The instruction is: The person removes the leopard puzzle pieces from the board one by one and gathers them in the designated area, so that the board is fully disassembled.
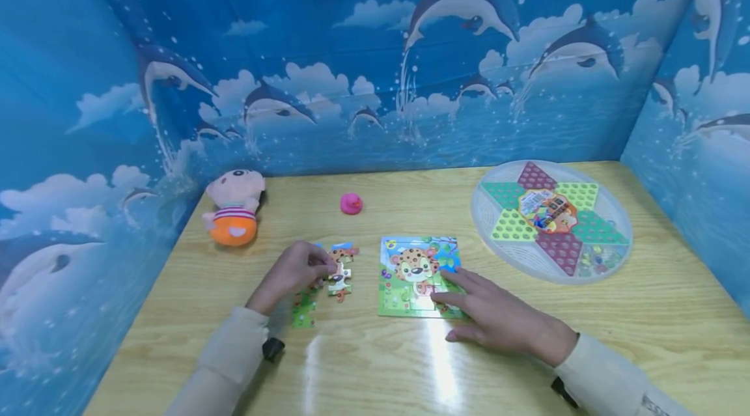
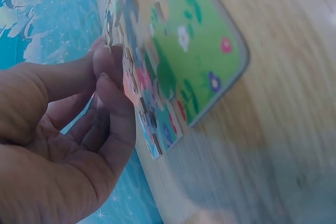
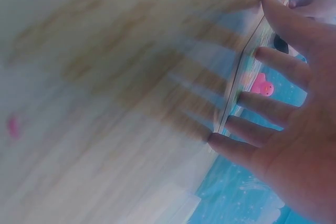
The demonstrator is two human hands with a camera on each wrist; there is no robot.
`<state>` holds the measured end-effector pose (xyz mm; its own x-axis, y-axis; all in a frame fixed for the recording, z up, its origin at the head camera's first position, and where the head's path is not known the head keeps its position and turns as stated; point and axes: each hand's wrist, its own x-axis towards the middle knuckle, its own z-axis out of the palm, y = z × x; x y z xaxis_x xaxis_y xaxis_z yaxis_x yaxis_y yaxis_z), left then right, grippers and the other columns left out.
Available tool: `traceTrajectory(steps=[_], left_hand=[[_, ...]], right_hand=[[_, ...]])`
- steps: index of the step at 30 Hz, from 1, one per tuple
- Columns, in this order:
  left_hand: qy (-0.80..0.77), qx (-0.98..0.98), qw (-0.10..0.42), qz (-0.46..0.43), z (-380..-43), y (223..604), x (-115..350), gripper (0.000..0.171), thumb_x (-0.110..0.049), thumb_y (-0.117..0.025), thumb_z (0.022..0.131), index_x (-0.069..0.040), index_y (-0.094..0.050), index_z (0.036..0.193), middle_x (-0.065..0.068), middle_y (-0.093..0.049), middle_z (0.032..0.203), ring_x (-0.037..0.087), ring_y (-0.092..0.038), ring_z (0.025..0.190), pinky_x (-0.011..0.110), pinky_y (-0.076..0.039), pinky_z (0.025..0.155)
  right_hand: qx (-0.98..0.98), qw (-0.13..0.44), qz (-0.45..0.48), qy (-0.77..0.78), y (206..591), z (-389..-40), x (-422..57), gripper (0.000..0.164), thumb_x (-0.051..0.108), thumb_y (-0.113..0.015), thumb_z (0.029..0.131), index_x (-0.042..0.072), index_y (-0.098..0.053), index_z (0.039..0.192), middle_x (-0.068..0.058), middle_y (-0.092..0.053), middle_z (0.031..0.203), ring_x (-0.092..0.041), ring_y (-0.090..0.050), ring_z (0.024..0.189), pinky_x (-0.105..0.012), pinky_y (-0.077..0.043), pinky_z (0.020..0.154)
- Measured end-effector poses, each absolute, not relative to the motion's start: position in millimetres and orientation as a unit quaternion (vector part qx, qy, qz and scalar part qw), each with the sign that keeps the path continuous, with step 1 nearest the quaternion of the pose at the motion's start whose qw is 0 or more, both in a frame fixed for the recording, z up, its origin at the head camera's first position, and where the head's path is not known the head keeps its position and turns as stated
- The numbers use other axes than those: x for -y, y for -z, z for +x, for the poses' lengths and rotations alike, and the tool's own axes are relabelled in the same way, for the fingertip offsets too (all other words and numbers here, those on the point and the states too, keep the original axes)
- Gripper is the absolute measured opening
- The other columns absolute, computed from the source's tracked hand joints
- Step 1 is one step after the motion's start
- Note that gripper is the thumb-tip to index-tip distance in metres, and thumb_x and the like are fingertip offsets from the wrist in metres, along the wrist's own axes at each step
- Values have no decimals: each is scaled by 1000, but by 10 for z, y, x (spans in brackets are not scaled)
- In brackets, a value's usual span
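A square jigsaw puzzle with a spotted cartoon leopard on green and blue lies on the wooden table. My right hand rests its spread fingers on the puzzle's right side, the thumb near the front edge. To the left of it, my left hand pinches a jigsaw piece between thumb and fingertips; in the left wrist view its outline is partly hidden by the fingers. Loose jigsaw pieces lie beside and beneath that hand, some green, one with the leopard's spotted ear.
A pink rubber duck sits behind the pieces. At the back left is a plush toy in orange. A round Chinese checkers board with marbles lies at the right. Dolphin-printed cloth walls the table's back and sides.
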<state>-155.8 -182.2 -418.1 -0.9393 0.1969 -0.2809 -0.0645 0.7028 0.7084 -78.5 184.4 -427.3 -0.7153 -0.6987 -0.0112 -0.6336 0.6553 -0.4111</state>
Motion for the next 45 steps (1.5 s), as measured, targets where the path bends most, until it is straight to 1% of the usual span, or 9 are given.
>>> traceTrajectory(steps=[9,13,16,21,26,31,34,41,45], left_hand=[[-353,-922,155,35,-1564,4164,1785,6,-13,-77,90,-8,-74,89,0,-69,80,16,-64,66,29,-54,59],[-359,-920,145,56,-1558,4145,1750,6,-11,-77,90,-8,-73,86,2,-69,78,16,-62,64,29,-51,56],[-360,-920,138,70,-1549,4132,1696,5,-10,-77,90,-8,-74,86,2,-69,79,16,-62,64,29,-50,56],[-351,-924,135,62,-1546,4124,1554,6,-14,-79,89,-10,-75,89,-1,-68,82,14,-62,67,29,-52,59],[-345,-924,127,103,-1561,4121,1436,6,-12,-77,90,-11,-75,85,-2,-69,82,12,-61,67,29,-52,60],[-354,-914,149,128,-1554,4123,1297,5,-14,-75,93,-10,-75,89,-1,-69,82,12,-63,64,28,-52,60],[-352,-911,159,145,-1537,4128,1188,5,-16,-76,92,-11,-76,91,-3,-69,82,11,-63,66,28,-53,61],[-336,-906,169,196,-1494,4164,916,6,-15,-79,88,-12,-78,93,-6,-71,86,8,-64,81,29,-54,79],[-332,-902,181,209,-1472,4201,788,11,-15,-81,86,-12,-77,96,-6,-71,87,7,-64,79,25,-55,76]], right_hand=[[-907,88,-363,196,4266,-775,-1839,58,42,-73,91,15,-59,141,-25,-36,157,-48,-33,143,-62,-33,112],[-907,91,-361,197,4263,-777,-1845,58,42,-73,91,15,-59,141,-24,-36,157,-48,-33,143,-62,-33,112],[-908,91,-361,195,4253,-782,-1849,58,41,-74,91,16,-59,141,-24,-36,157,-48,-33,143,-62,-33,112],[-909,91,-360,191,4232,-825,-1855,59,40,-76,89,16,-60,140,-25,-38,156,-50,-34,142,-63,-32,112],[-909,93,-357,193,4225,-871,-1878,59,38,-77,89,13,-61,140,-25,-39,155,-50,-34,142,-63,-31,112],[-911,84,-357,187,4204,-873,-1899,61,41,-77,87,12,-61,138,-25,-40,154,-49,-36,141,-63,-32,112],[-912,77,-358,184,4178,-856,-1912,61,42,-78,86,12,-62,137,-25,-42,153,-49,-38,140,-63,-33,111],[-910,87,-358,187,4131,-768,-1948,59,42,-77,87,13,-63,137,-24,-42,153,-49,-38,139,-64,-34,110],[-910,89,-361,185,4149,-733,-1963,61,40,-77,87,12,-62,138,-25,-40,154,-50,-39,138,-64,-35,109]])
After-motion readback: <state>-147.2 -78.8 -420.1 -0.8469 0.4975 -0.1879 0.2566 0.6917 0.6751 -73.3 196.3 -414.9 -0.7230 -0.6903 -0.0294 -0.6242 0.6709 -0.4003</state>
